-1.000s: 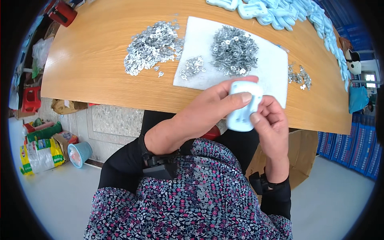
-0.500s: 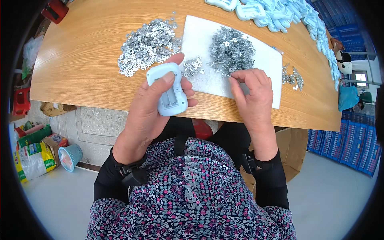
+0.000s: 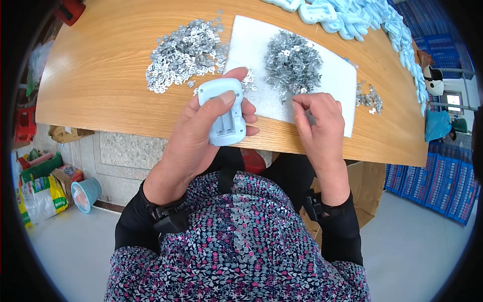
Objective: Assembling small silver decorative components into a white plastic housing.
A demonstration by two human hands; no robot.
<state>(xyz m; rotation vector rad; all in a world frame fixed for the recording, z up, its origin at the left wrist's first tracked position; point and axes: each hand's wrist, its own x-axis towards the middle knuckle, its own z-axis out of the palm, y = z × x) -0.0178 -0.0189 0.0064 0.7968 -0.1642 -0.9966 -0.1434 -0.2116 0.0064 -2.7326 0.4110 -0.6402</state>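
Observation:
My left hand (image 3: 186,133) is closed around a pale blue plastic battery housing (image 3: 226,125), thumb across its face and fingertips showing past its right edge. The housing's open battery slots face up. Bent into a pinch, my right hand (image 3: 323,127) is at the near edge of a heap of small silvery metal spring contacts (image 3: 293,63). Whatever lies between its thumb and forefinger is too small to make out. The heap rests on a white foam sheet (image 3: 332,90). Partly behind the left hand's fingers is a small cluster of metal pieces (image 3: 249,83).
Flat metal tabs (image 3: 183,55) lie piled on the wooden table (image 3: 105,75) to the left. Several metal pieces (image 3: 370,96) sit right of the foam. Many pale blue housings (image 3: 347,20) are heaped at the far right. A cardboard box (image 3: 365,194) stands below the table's edge.
My left hand has shifted slightly right with the housing, covering more of the small cluster. My right hand has drawn slightly back and right from the heap's edge, still pinched.

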